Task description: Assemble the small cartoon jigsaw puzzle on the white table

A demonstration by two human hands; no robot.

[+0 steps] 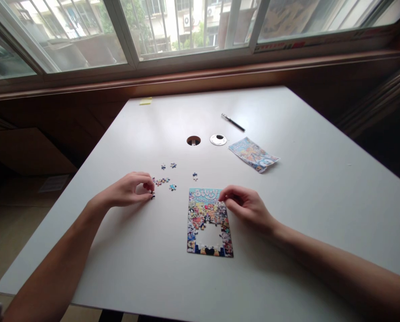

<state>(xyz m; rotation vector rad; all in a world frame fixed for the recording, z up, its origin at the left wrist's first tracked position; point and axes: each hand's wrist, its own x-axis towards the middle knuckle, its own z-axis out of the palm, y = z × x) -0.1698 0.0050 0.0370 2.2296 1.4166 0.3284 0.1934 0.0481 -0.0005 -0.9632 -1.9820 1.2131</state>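
A small colourful jigsaw puzzle (209, 222) lies on the white table (304, 192) in front of me, with a gap in its lower middle. My left hand (130, 190) is curled in a pinch on a loose puzzle piece (152, 194) to the left of the puzzle. Several more loose pieces (166, 181) lie scattered just beyond it. My right hand (245, 205) rests at the puzzle's upper right corner, fingers curled and touching its edge.
A printed packet (253, 154) lies behind the puzzle to the right, a black pen (232, 122) farther back. A round cable hole (193, 140) and its loose cover (218, 139) are mid-table. A yellow note (145, 101) sits at the far edge below the window.
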